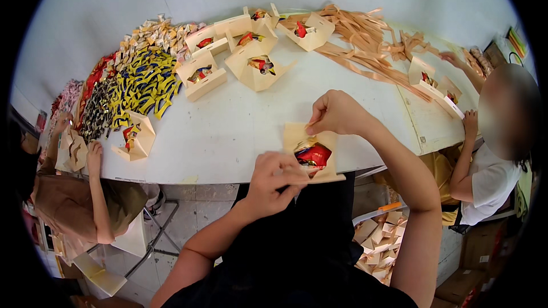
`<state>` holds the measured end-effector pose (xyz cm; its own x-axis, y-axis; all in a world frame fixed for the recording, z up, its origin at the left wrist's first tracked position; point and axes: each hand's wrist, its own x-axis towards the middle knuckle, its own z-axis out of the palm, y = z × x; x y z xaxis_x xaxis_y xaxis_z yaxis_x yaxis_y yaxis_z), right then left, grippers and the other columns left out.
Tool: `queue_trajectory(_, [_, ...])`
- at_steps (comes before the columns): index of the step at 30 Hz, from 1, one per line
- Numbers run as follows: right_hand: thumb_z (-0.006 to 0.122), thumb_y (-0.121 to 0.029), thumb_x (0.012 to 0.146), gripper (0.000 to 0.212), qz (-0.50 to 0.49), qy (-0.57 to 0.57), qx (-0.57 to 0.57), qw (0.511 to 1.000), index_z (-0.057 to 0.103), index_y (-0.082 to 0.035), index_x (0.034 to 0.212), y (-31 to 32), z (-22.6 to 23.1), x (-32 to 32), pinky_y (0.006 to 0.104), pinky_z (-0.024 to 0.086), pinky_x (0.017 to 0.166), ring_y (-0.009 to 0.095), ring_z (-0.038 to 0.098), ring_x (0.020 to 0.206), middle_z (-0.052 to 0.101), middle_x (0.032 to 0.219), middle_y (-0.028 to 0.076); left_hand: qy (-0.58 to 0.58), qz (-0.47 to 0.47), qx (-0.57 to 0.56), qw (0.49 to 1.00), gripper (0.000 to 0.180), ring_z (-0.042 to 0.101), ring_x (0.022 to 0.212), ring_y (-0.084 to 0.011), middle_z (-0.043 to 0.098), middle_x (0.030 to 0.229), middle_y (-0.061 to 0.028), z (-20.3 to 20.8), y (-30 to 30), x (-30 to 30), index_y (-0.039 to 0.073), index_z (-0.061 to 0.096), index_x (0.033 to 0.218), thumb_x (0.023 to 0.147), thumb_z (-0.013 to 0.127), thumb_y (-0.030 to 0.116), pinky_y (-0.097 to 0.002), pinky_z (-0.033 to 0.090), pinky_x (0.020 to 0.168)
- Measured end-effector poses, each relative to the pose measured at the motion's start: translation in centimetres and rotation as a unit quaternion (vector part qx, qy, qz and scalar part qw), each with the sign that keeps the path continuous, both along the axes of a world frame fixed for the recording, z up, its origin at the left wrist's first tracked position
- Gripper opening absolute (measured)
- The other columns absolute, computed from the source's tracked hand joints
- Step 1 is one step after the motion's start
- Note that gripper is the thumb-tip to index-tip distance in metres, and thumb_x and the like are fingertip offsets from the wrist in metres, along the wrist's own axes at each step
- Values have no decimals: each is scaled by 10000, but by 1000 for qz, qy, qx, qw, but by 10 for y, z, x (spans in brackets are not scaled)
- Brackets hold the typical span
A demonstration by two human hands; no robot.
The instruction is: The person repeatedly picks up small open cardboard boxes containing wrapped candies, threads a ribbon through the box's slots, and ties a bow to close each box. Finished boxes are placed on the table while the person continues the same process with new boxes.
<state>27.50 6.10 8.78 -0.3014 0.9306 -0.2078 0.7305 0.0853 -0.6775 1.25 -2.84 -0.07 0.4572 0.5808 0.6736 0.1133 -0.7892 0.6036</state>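
Note:
At the table's near edge I have a cream paper gift box (335,148) with red, gold and blue wrapped candies (314,155) showing in its opening. My right hand (341,115) pinches the top flap of this box between thumb and fingertips. At its lower left side, my left hand (273,183) grips the box, fingers curled over the edge and slightly blurred. Farther back stand several similar cream boxes (260,80) with candies inside. Another filled box (144,137) sits nearer the left.
Heaps of yellow-and-blue wrapped candies (147,82) and other candies cover the left of the white table (245,137). Tan ribbons (359,37) lie at the back right. Co-workers handle boxes at left (71,151) and right (423,80). Below my right side is a container of finished boxes (379,245).

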Motion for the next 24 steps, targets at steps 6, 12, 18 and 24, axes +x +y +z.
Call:
queue_trajectory(6, [959,-210,781,231,21,-32,-4,999,865,-31,893,-25,34,-20,316,540,650,151,684,651,790,750,68,13,68,-23,997,89,513,1220,-305,626,1337,-126,21,21,15,73,845,947,867,863,106,-410,429,981])
queue_trajectory(12, [928,-245,805,247,68,-1,66,996,811,-35,863,-29,9,-12,360,538,652,216,718,690,768,755,91,25,56,-28,998,86,605,1255,-311,695,1334,-120,9,35,15,54,835,974,891,835,78,-422,449,1058])
queue_trajectory(18, [897,-268,817,272,79,-78,73,991,749,-57,905,-25,1,-28,414,578,767,298,746,863,766,859,111,-29,16,-93,995,114,718,1056,-256,756,1180,-118,-4,38,19,10,832,1036,926,823,42,-351,556,938])
queue_trajectory(24, [935,-226,852,329,95,132,81,983,811,-40,1093,-21,12,9,354,548,894,172,693,993,767,1016,64,-48,46,-115,991,136,726,1018,-220,753,1105,-130,-7,38,12,-8,836,1087,961,809,35,-326,564,905])
